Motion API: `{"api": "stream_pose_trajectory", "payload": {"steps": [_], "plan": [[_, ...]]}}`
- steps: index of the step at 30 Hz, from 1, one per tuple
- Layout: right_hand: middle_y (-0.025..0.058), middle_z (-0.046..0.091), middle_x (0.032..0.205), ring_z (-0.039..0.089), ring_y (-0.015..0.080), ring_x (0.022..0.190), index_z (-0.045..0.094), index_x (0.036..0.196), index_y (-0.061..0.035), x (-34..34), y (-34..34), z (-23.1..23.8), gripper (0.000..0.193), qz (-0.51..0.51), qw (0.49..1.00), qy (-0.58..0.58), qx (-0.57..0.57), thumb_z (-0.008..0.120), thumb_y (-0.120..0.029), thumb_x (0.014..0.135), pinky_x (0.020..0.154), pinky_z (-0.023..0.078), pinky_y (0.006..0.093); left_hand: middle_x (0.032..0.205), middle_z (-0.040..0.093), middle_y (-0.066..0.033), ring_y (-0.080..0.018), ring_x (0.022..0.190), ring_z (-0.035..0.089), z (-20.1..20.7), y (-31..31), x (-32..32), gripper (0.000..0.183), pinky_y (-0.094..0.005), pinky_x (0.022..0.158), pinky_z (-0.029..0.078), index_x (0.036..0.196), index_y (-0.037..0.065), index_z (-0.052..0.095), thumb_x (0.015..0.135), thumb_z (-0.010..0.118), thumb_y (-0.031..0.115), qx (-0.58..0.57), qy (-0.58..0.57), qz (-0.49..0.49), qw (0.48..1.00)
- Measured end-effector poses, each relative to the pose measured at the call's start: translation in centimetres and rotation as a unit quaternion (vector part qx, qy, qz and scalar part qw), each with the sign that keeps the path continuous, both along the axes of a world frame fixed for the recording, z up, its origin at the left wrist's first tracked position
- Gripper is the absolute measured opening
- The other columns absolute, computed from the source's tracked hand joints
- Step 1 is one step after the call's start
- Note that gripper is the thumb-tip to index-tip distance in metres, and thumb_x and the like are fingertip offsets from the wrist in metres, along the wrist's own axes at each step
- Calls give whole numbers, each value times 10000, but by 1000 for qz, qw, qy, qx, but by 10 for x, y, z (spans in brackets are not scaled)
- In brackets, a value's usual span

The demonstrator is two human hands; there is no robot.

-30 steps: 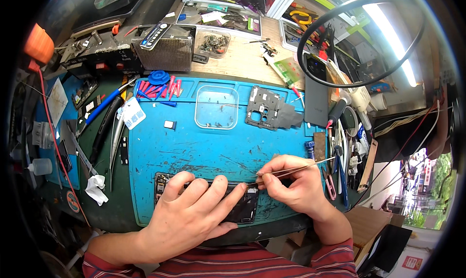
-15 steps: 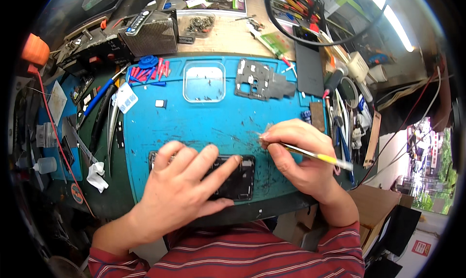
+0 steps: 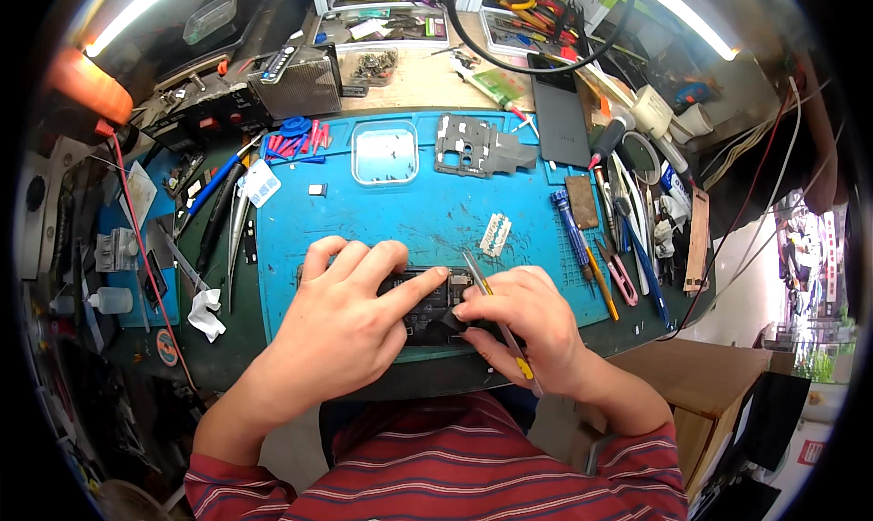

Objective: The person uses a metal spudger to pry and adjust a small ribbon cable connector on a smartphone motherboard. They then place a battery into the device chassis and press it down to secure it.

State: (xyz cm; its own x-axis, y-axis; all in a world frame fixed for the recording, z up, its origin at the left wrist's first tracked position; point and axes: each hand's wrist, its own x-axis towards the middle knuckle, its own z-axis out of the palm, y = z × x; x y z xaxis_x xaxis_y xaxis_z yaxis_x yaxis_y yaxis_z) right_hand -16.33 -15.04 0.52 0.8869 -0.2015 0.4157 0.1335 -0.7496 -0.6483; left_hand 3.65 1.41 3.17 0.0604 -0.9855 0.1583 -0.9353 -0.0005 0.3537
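Fingers parted, the left hand point(image 3: 355, 307) still rests on the opened phone point(image 3: 421, 319); the right hand point(image 3: 527, 321), clamped round a slim tool point(image 3: 520, 359), has closed in, and a razor blade point(image 3: 495, 235) now shows on the mat point(image 3: 364, 221).

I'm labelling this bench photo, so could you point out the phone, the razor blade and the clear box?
Phone point(image 3: 425, 319): head view, on its dark exposed inside.
Razor blade point(image 3: 495, 235): head view, on the middle of its flat face.
Clear box point(image 3: 368, 146): head view, on a bare part of its floor.
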Motion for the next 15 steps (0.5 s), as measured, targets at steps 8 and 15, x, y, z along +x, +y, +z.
{"api": "stream_pose_trajectory", "payload": {"steps": [8,15], "plan": [[50,712,992,709,273,994,762,1160,-96,-10,-5,-7,435,37,994,-9,-106,815,-16,736,777,566,388,1096,627,-28,-237,1033,601,-17,-3,-17,459,-429,982,404,1246,174,783,813,863,303,-65,41,59,995],[84,760,992,739,301,867,705,1289,-37,-8,-13,6,488,11,999,21,-27,775,-21,806,731,593,393,1106,626,-25,-234,1046,594,-15,-3,-21,486,-430,970,405,1237,173,785,783,875,321,-61,50,81,994]]}}
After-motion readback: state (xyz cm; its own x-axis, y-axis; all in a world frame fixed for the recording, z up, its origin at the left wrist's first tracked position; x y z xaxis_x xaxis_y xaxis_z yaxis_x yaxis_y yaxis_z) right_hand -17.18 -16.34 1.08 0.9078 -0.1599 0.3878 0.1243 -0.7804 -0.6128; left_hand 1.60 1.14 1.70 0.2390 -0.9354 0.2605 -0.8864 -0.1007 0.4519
